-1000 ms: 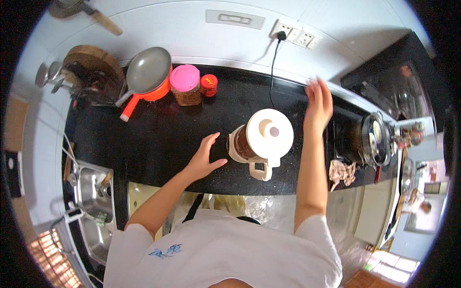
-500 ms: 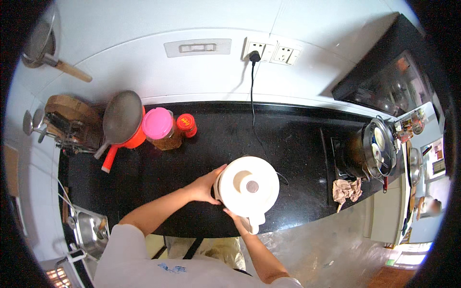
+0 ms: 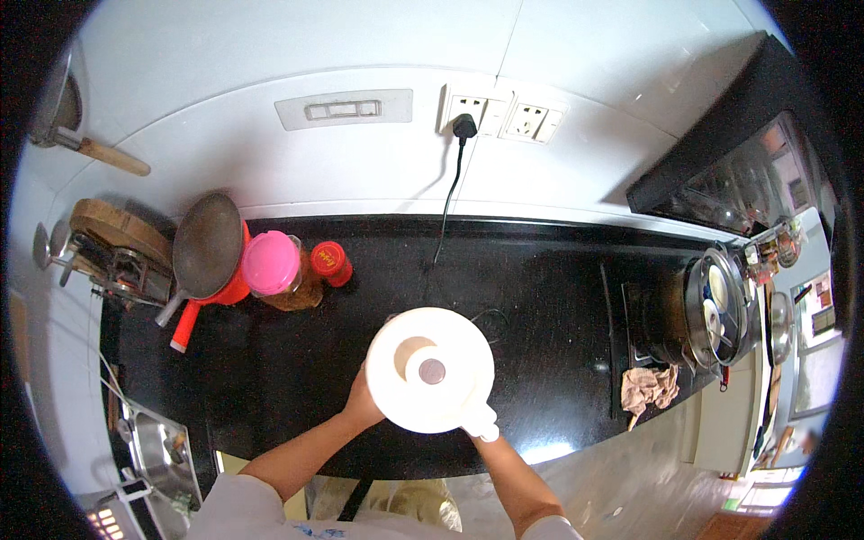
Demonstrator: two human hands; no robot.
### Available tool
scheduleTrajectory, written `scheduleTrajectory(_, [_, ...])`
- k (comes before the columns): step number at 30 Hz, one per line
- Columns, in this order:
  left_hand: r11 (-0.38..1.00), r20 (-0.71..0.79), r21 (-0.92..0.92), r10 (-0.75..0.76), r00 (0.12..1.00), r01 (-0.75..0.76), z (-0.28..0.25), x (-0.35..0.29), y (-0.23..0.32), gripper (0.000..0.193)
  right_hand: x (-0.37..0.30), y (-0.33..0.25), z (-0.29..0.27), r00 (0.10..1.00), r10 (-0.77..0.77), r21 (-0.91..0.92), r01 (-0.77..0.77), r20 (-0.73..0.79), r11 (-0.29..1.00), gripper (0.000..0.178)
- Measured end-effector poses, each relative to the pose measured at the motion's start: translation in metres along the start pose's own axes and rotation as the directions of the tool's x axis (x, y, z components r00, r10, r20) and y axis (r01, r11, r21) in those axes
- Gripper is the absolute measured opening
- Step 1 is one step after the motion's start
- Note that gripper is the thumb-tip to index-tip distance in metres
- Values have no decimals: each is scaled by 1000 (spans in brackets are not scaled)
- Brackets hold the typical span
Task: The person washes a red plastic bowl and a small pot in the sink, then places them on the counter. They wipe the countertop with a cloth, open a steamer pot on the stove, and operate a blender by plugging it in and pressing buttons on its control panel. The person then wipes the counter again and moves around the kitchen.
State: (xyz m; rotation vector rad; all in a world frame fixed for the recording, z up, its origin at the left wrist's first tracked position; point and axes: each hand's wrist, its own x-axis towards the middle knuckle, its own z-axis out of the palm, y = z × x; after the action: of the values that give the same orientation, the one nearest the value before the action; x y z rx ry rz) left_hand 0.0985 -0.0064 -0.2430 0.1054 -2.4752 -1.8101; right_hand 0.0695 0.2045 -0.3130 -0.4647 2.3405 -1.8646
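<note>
A round white electric kettle (image 3: 463, 391) with a brown knob (image 3: 432, 371) on its lid is in front of me, over the near middle of the black counter. Its handle (image 3: 483, 423) points toward the lower right. My left hand (image 3: 364, 402) is closed against the kettle's left side, the fingertips hidden behind its body. Most of my right hand (image 3: 475, 443) is covered by the handle; it grips the kettle low on that side. Whether the kettle's base rests on the counter cannot be seen from above. A black cord (image 3: 447, 202) runs from a wall socket (image 3: 472, 106) down behind the kettle.
Left on the counter (image 3: 540, 297) stand a pink-lidded jar (image 3: 272, 263), a small red-lidded jar (image 3: 331, 263), a grey pan (image 3: 209, 245) and a round chopping board (image 3: 121, 222). A steel sink (image 3: 166, 450) is lower left. Rightward are a dark pot (image 3: 666, 315) and a crumpled cloth (image 3: 650, 389).
The kettle has turned so its handle swings from straight down toward the right. My left hand has slid further under its side, and my right hand is more hidden. The view has shifted slightly.
</note>
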Motion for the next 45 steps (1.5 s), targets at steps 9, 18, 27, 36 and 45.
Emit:
scheduleTrajectory(9, [998, -216, 21, 70, 974, -67, 32, 30, -37, 70, 79, 22, -31, 931, 129, 130, -183, 341, 974, 86])
scheduleTrajectory(18, [964, -267, 256, 140, 953, -70, 50, 48, -37, 89, 133, -35, -80, 857, 112, -197, -13, 502, 980, 67])
scheduleTrajectory(27, [969, -296, 240, 19, 955, 55, 42, 41, -19, 108, 282, -181, -97, 849, -479, -946, 309, 225, 102, 71])
scheduleTrajectory(36, [971, -326, 222, -14, 945, 91, 30, 43, 6, 108, 304, -197, -77, 756, -586, -954, 272, 292, -125, 62])
scheduleTrajectory(45, [971, -177, 193, -109, 978, 143, 13, 21, -18, 135, 309, -192, -63, 645, -644, -902, 190, 412, -388, 49])
